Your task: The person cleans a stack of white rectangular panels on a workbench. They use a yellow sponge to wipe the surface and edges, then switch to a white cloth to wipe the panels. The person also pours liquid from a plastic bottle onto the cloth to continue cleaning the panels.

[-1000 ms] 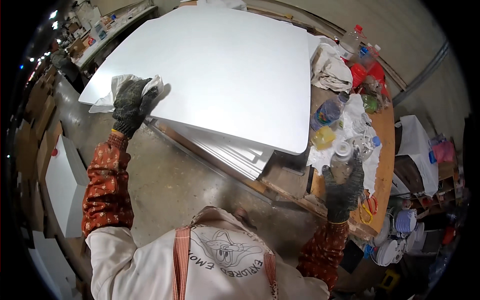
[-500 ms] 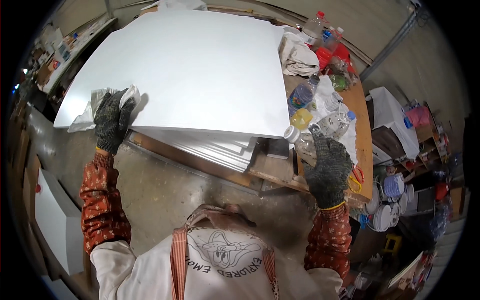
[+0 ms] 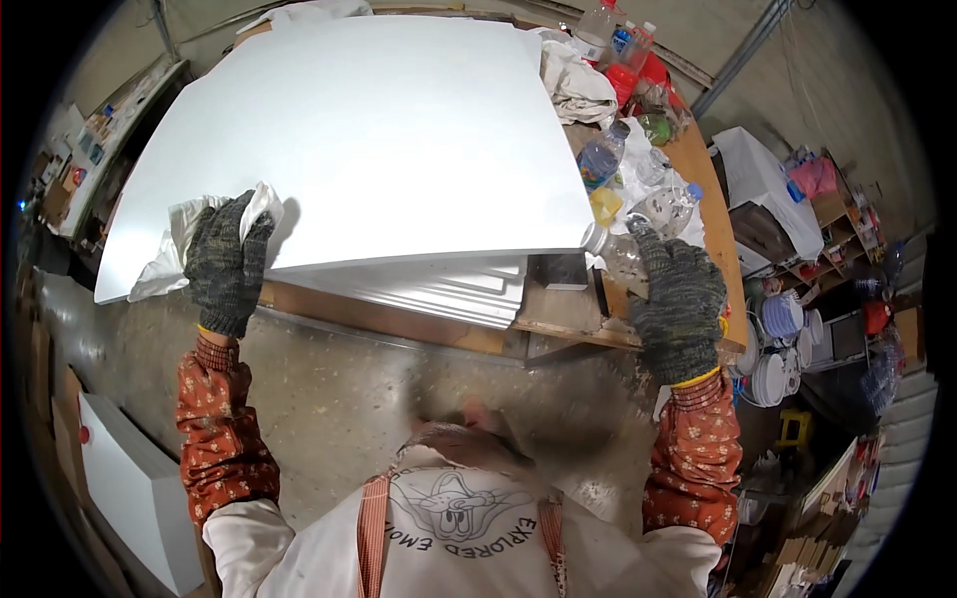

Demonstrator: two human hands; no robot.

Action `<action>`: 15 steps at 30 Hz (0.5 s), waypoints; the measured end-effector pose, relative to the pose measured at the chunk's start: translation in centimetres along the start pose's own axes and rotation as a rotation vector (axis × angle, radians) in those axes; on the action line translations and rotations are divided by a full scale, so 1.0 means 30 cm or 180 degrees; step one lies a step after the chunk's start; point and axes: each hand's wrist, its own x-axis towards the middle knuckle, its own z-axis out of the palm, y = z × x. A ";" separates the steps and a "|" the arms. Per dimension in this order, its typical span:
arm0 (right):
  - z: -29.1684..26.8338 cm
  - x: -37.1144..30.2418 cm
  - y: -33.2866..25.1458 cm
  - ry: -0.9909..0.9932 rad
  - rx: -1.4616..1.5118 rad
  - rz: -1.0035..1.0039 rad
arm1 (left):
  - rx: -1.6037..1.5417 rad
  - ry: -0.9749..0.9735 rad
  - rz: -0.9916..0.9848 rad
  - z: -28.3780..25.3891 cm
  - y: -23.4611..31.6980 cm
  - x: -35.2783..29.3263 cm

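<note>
A large white panel [image 3: 369, 140] lies flat on the workbench, atop a stack of similar white panels [image 3: 449, 289]. My left hand [image 3: 227, 261], in a dark grey knit glove, is closed on a crumpled white cloth [image 3: 164, 254] and presses it onto the panel near its front left corner. In a matching glove, my right hand [image 3: 681, 299] is wrapped round a clear plastic bottle [image 3: 624, 261] with a white cap. That bottle is tilted, its cap beside the panel's front right corner. My right palm and part of the bottle are hidden under the glove.
Several plastic bottles stand or lie right of the panel, among them a blue-labelled one [image 3: 602, 157] and a blue-capped one [image 3: 670, 207]. Crumpled cloth [image 3: 578, 85] lies behind them. White buckets [image 3: 768, 379] stand right of the bench. Another white block [image 3: 140, 488] leans at lower left.
The whole view has shifted and turned slightly. My left hand stays on the cloth at about the same place on the panel. My right hand still holds the bottle by the corner.
</note>
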 end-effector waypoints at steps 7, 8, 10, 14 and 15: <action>-0.050 0.022 -0.154 -0.0128 -0.0100 0.0088 | -0.0073 -0.0081 0.0104 -0.011 0.030 0.008; -0.056 0.029 -0.184 -0.0190 -0.0093 0.0103 | -0.0018 -0.0049 0.0164 -0.017 0.031 0.010; -0.058 0.047 -0.227 -0.0324 -0.0008 -0.0028 | 0.0092 0.0023 0.0284 -0.031 0.031 0.011; -0.061 0.115 -0.351 -0.0364 -0.0182 -0.0126 | 0.0207 0.0033 -0.0044 -0.020 -0.052 -0.032; -0.058 0.128 -0.377 -0.0386 -0.0155 -0.0121 | 0.0486 -0.0097 0.0252 -0.031 -0.079 -0.054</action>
